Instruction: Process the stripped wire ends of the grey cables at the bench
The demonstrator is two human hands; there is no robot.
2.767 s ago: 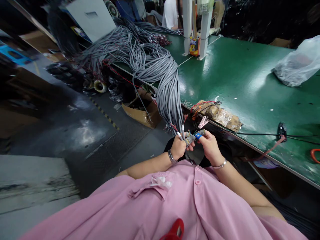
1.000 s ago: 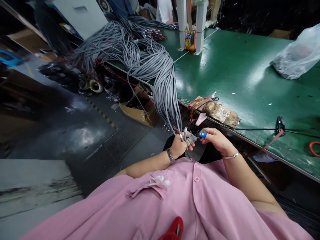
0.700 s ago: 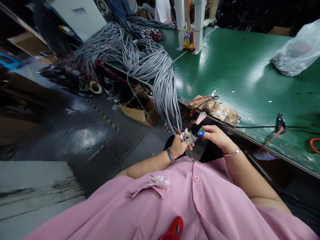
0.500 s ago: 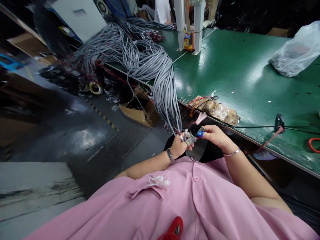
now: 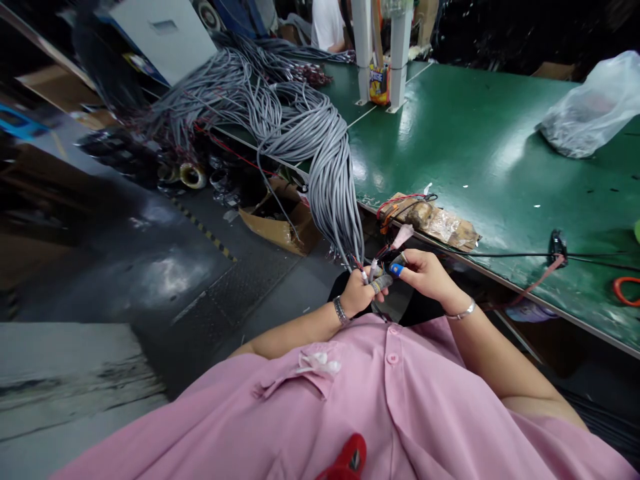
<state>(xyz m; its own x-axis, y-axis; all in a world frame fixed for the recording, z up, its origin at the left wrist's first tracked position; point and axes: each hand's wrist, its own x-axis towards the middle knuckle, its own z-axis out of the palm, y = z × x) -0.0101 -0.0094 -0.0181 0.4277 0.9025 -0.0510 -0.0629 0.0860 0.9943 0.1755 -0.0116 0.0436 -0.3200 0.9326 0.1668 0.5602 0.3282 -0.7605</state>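
Observation:
My left hand (image 5: 361, 293) is closed around the end of a grey cable (image 5: 373, 268), close to my lap. Grey wraps cover some of its fingers. My right hand (image 5: 419, 268), with a blue wrap on one finger, is pinched just to the right of it, at thin coloured wires that are too small to make out well. A thick bundle of grey cables (image 5: 333, 187) hangs over the table edge and ends beside my left hand. A taped cardboard piece (image 5: 440, 223) with red and black wires lies at the table edge beyond my right hand.
The green table (image 5: 450, 133) carries a plastic bag (image 5: 590, 107), white posts (image 5: 399, 63) and an orange-handled tool (image 5: 623, 291). An open cardboard box (image 5: 280, 227) stands on the floor below the cables. A person in white (image 5: 327, 25) is at the far side.
My right hand has moved slightly left, closer to my left hand. My left hand keeps its hold on the cable. The view has shifted slightly.

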